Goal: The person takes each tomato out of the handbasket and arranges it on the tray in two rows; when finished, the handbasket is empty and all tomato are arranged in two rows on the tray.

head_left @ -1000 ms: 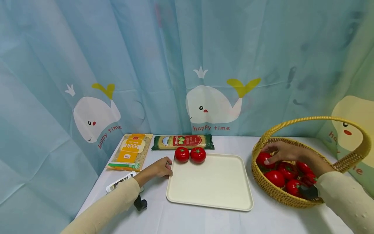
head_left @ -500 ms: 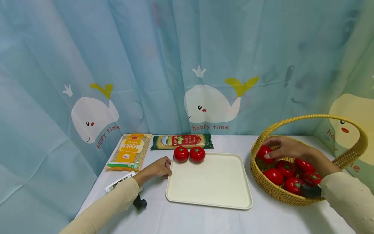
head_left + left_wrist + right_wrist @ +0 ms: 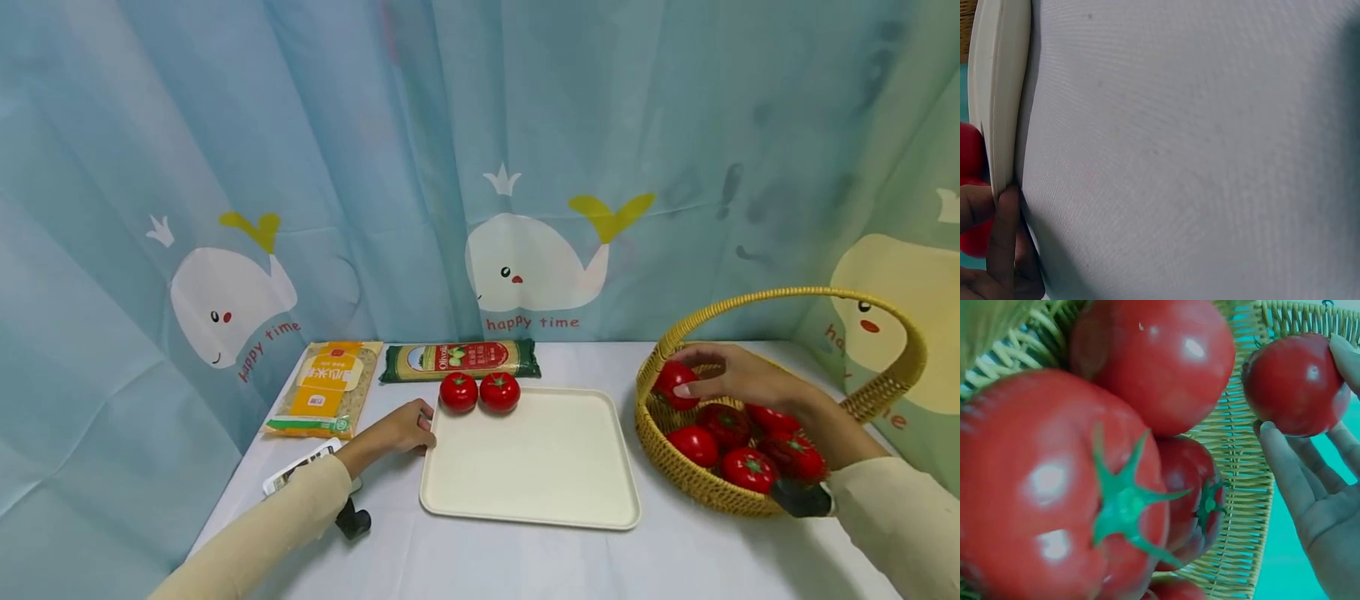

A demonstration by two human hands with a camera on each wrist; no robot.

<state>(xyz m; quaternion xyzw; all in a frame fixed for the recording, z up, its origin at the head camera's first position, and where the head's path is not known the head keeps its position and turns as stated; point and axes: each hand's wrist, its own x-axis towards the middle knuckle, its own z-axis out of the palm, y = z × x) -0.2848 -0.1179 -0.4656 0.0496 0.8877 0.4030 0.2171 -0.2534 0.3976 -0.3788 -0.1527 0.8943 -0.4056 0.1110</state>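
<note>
My right hand (image 3: 738,373) is at the far left part of the wicker basket (image 3: 693,487). Its thumb and fingers hold a red tomato (image 3: 1294,384) beside the basket's rim. Several more tomatoes lie in the basket, among them one with a green star-shaped stem (image 3: 1124,503) nearest the right wrist camera. My left hand (image 3: 401,427) is at the left edge of the cream tray (image 3: 525,467), thumb and finger pinching its rim in the left wrist view. Two tomatoes, a left one (image 3: 458,392) and a right one (image 3: 499,392), sit side by side in the tray's far left corner.
Behind the tray lies a green pasta packet (image 3: 459,360). A yellow-and-orange grain bag (image 3: 326,390) is at the back left, with a white printed item (image 3: 300,467) partly under the left forearm. The basket's tall handle (image 3: 787,293) arches over the right arm. A curtain hangs behind.
The right hand has raised its tomato slightly within the basket. The left hand keeps its place at the tray edge. The head view has shifted a little.
</note>
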